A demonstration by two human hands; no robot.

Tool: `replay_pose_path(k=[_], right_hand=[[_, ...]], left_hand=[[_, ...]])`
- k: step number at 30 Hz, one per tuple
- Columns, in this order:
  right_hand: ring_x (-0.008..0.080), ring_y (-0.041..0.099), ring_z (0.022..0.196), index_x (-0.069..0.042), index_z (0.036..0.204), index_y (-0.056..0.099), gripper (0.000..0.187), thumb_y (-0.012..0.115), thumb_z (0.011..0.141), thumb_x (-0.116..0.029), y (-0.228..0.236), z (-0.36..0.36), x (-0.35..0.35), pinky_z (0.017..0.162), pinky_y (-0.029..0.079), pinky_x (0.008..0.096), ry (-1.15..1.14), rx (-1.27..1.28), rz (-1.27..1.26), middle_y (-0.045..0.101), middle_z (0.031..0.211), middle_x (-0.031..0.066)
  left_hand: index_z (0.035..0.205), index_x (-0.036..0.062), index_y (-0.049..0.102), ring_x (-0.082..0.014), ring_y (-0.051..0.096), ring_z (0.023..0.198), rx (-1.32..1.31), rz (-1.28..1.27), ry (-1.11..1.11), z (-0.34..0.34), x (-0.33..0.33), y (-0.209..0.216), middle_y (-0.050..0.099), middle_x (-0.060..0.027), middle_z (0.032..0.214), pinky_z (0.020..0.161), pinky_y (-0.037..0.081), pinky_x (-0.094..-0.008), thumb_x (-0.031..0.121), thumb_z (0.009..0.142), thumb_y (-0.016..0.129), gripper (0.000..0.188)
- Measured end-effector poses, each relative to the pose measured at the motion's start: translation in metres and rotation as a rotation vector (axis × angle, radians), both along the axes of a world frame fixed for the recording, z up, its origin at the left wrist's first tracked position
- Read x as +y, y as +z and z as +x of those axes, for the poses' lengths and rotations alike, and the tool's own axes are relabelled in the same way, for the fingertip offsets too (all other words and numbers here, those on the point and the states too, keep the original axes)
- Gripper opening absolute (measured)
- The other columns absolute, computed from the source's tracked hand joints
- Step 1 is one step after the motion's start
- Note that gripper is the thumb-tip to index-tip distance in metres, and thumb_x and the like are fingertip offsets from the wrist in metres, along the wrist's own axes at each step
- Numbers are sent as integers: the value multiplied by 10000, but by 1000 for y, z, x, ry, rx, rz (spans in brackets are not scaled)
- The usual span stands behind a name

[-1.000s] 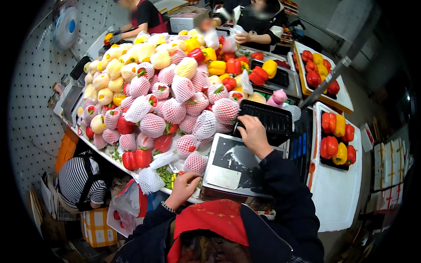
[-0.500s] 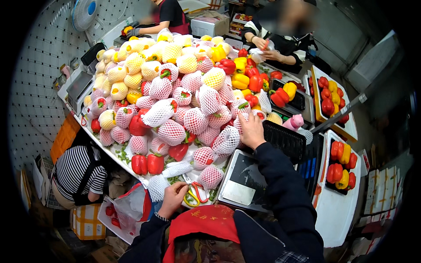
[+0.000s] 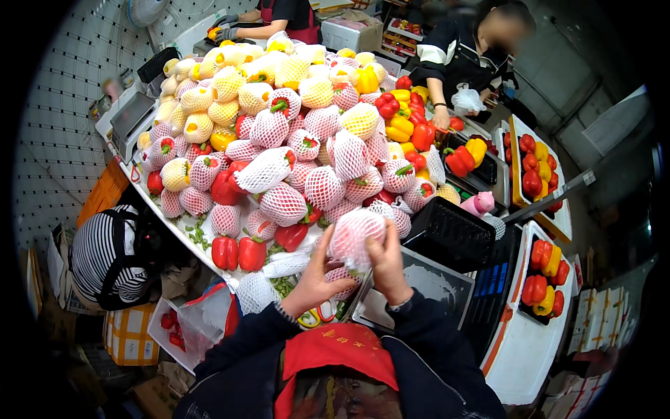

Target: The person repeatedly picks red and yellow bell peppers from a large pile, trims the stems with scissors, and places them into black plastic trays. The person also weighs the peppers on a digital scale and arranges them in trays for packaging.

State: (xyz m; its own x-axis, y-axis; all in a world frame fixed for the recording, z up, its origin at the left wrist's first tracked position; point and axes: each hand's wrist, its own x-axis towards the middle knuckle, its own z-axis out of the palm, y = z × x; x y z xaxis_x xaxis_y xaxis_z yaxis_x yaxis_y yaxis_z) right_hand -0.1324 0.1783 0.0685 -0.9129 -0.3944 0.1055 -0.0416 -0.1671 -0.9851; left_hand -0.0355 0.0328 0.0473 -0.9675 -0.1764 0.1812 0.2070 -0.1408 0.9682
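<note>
Pepper, netted, now lifted off the pile at 12 o'clock; left hand and right hand both clamp it.

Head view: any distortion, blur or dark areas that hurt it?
Head view: strong fisheye bending with a black rim; both hands and the netted pepper are sharp and evenly lit; the co-worker's face is blurred; floor areas at left and right are dim.
</note>
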Motion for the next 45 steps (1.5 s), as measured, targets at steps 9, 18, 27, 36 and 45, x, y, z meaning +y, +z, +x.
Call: replay_pose_path(k=[9, 18, 27, 36, 45], right_hand=[[152, 478, 616, 0, 882, 550, 292, 567, 1031, -251, -3, 10, -7, 585, 442, 372, -192, 383, 455, 513, 661, 132], [131, 621, 803, -17, 1002, 594, 188, 515, 1051, -180, -27, -50, -13, 744, 533, 295, -294, -275, -287, 645, 930, 37], [384, 466, 1369, 70, 1469, 384, 628, 625, 955, -198, 21, 1, -24, 1106, 385, 420, 59, 579, 447, 468, 1462, 268], [160, 616, 1051, -5, 1266, 558, 415, 409, 1091, -351, -26, 43, -44, 942, 491, 306, 251, -547, -94, 634, 1177, 92], [218, 691, 848, 12, 1208, 555, 324, 472, 1050, -258, -62, 62, -40, 770, 545, 354, 369, -99, 265, 700, 929, 123]], left_hand=[[1522, 59, 340, -188, 520, 1267, -155, 431, -5, 7, -11, 0, 507, -125, 1407, 1091, 421, -340, 126, 935, 608, 649], [1549, 95, 293, -465, 594, 1179, -74, 1135, -405, 36, -37, -43, 483, -287, 1435, 996, 494, -558, 523, 863, 637, 879], [1503, 86, 388, -342, 590, 1252, -307, 939, 21, 54, -42, -52, 506, -169, 1474, 939, 544, -551, 480, 1050, 401, 601], [1614, 89, 77, -312, 406, 1430, -220, -329, 13, 73, -42, -27, 316, -184, 1591, 1131, 402, -417, 290, 814, 838, 1122], [1485, 39, 367, -211, 509, 1293, -114, 124, 135, 89, -43, -17, 526, -125, 1385, 1106, 399, -350, 177, 733, 859, 909]])
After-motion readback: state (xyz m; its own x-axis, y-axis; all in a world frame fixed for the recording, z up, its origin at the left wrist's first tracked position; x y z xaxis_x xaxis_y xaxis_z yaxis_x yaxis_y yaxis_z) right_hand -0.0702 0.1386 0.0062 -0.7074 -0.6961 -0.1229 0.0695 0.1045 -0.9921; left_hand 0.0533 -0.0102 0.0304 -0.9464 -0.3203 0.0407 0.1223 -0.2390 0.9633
